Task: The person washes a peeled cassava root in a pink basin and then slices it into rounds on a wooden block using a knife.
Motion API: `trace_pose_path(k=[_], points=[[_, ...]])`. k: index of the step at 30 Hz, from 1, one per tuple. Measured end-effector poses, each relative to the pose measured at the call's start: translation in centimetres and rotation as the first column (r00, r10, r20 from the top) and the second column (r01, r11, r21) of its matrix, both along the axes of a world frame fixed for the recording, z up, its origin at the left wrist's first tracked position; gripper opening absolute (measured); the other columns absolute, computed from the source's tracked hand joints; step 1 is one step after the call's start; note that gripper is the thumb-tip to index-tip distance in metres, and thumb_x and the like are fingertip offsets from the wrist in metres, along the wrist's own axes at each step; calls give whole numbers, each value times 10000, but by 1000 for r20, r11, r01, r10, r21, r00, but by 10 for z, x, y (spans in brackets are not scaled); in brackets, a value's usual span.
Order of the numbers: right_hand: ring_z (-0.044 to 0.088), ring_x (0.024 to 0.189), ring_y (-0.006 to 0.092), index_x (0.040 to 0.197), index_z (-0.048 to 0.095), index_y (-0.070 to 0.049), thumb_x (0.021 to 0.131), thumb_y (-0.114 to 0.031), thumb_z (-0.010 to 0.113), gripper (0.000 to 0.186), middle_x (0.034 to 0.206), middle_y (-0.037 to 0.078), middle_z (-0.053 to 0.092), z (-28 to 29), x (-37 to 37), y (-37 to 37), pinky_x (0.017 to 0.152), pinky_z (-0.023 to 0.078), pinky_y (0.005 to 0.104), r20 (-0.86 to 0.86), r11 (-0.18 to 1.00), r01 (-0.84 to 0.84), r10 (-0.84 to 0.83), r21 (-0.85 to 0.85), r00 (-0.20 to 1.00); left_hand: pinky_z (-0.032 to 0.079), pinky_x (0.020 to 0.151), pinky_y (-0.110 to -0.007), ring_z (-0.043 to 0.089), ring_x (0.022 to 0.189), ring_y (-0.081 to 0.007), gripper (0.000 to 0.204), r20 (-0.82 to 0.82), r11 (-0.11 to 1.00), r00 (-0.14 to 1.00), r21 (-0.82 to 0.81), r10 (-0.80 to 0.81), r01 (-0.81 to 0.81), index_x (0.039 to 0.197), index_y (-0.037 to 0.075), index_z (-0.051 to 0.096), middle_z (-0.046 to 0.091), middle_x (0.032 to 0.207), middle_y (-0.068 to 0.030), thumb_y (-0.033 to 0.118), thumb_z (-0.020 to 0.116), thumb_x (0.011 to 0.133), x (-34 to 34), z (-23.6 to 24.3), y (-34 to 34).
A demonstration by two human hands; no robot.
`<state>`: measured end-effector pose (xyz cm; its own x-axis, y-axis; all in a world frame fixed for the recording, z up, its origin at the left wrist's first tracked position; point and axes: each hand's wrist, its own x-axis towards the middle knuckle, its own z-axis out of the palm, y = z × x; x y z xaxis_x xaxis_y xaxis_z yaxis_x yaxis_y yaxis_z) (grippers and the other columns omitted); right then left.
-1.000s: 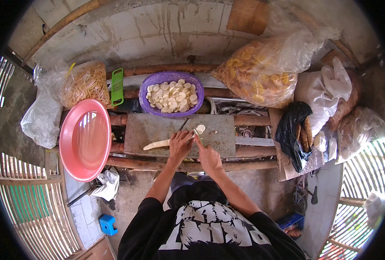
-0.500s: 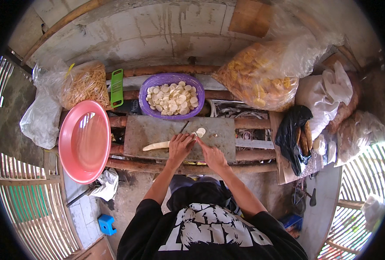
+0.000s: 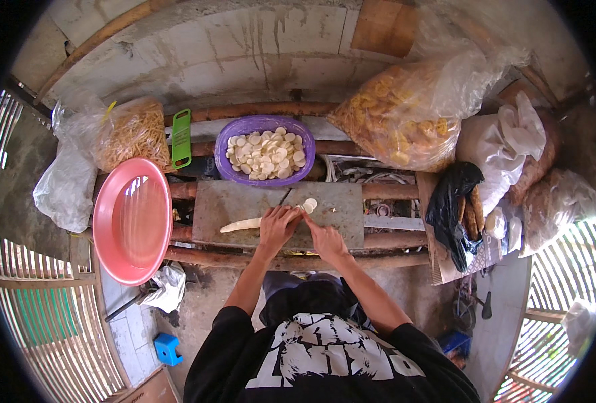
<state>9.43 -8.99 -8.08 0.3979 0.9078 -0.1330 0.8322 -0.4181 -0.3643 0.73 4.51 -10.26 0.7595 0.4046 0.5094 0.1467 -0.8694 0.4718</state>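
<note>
On a grey board (image 3: 244, 201) lies a long, pale, peeled root (image 3: 242, 226), which looks like cassava. My left hand (image 3: 279, 227) is closed over its right end. My right hand (image 3: 327, 239) is closed right beside it, the index finger reaching to the cut end. It seems to grip a knife, mostly hidden by the fingers. Just past the fingertips rest a few round white slices (image 3: 311, 204). Behind the board, a purple basin (image 3: 227, 171) holds a heap of similar slices (image 3: 266, 153).
A pink basin (image 3: 103, 235) stands at left, near a green slicer (image 3: 181, 138) and a bag of thin strips (image 3: 137, 134). At right are a large bag of yellow chips (image 3: 399, 121) and a black bag (image 3: 449, 208) with brown roots. Wooden poles (image 3: 395, 191) with gaps flank the board.
Both hands stay at the root's cut end, with hardly any movement. The whole view has shifted very slightly.
</note>
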Motion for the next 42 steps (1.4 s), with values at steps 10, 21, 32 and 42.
trace_pose_path(k=[10, 21, 32, 42], points=[[590, 548, 324, 1332, 197, -193, 788, -106, 486, 622, 573, 181, 568, -9, -5, 2, 489, 493, 416, -24, 1000, 23, -24, -6, 999, 408, 608, -324, 549, 714, -212, 167, -46, 999, 999, -30, -21, 19, 805, 83, 561, 569, 742, -39, 154, 649, 682, 0, -2, 11], [598, 560, 316, 1341, 165, -198, 808, -119, 475, 622, 591, 175, 580, -15, 1, 10, 498, 505, 393, -20, 999, 36, -36, -7, 999, 419, 632, -364, 548, 747, -263, 180, -73, 993, 993, -79, -98, 92, 766, 45, 542, 585, 774, -77, 158, 656, 686, 6, -6, 26], [561, 606, 404, 1310, 251, -142, 811, -76, 431, 535, 624, 245, 556, -20, 0, 13, 546, 473, 466, -198, 989, 99, -76, 107, 977, 434, 656, -374, 534, 759, -291, 211, -142, 970, 980, -217, -138, 105, 754, 42, 539, 566, 750, -101, 215, 645, 696, 11, -10, 38], [581, 663, 391, 1323, 203, -288, 827, -127, 432, 569, 696, 233, 577, -37, -1, 6, 604, 487, 463, -176, 983, 185, -180, 8, 968, 415, 732, -377, 518, 826, -262, 224, -143, 994, 985, -62, -97, 89, 879, 53, 548, 560, 852, -81, 180, 614, 708, 8, -8, 13]])
